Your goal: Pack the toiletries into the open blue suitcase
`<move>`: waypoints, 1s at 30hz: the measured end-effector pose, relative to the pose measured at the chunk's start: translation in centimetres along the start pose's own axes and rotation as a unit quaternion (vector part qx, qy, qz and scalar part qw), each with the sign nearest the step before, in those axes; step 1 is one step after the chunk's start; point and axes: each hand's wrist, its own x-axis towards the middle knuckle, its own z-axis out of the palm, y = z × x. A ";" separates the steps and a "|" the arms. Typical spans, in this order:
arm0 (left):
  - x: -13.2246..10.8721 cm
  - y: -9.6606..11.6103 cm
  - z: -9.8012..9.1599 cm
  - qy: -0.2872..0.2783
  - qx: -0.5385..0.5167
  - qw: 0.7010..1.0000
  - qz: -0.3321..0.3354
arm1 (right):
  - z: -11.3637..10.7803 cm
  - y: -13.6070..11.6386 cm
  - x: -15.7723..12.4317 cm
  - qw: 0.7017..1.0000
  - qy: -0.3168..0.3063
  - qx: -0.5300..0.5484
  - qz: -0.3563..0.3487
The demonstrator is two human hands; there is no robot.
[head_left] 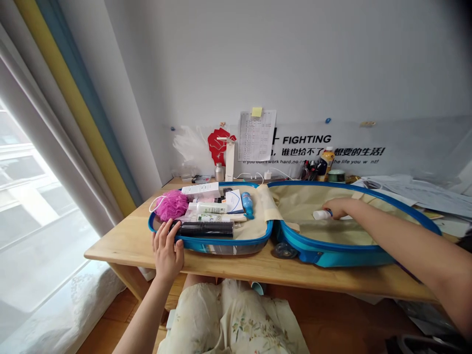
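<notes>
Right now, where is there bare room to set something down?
Bare wood shows on the table, left of the suitcase; bare lining shows between the cream flap and the white bottle in the right hand. The left half is crowded: pink pouf, white box, tubes.

"FIGHTING" on the wall

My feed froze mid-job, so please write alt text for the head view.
A person's right hand holds a small white bottle inside the right half of an open blue suitcase on a wooden table. The left hand rests on the suitcase's left end; the left half holds a pink puff, a black cylinder, a white box and a blue bottle.
</notes>
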 end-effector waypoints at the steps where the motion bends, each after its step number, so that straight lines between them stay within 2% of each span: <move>1: 0.0 0.0 0.0 0.000 0.001 1.000 0.003 | 0.1 0.0 0.0 1.000 0.008 0.007 -0.001; 6: 0.0 -0.1 0.0 0.002 0.001 1.000 0.014 | 0.5 -0.2 -0.4 0.998 0.054 0.026 -0.008; 9: 0.0 -0.1 0.1 0.000 0.003 1.000 0.009 | 0.0 -0.9 -1.0 0.995 0.098 0.034 -0.011; 12: -0.1 -0.1 0.1 -0.001 0.004 1.000 0.010 | -1.7 -2.0 -2.0 0.983 0.172 0.045 -0.037; 15: -0.1 -0.1 0.2 0.002 0.000 1.000 0.014 | -4.4 -4.2 -3.2 0.965 0.244 0.061 -0.073; 17: -0.1 0.0 0.2 0.002 -0.002 1.000 0.012 | -6.3 -7.0 -4.1 0.952 0.279 0.070 -0.106; 19: 0.0 0.1 0.1 0.001 -0.001 1.000 0.007 | -7.9 -11.0 -4.8 0.935 0.299 0.088 -0.172; 22: 0.1 0.2 0.1 0.000 0.001 1.000 0.000 | -9.3 -18.6 -5.6 0.890 0.273 0.158 -0.329; 26: 0.1 0.2 0.1 0.002 0.004 1.000 0.006 | -9.3 -28.4 -5.4 0.877 0.239 0.148 -0.390; 28: 0.1 0.2 0.1 0.002 0.006 1.000 0.010 | -8.8 -31.8 -4.8 0.870 0.231 0.144 -0.410; 30: 0.0 0.2 0.1 -0.001 0.011 1.000 0.011 | -8.4 -34.1 -4.1 0.865 0.228 0.145 -0.424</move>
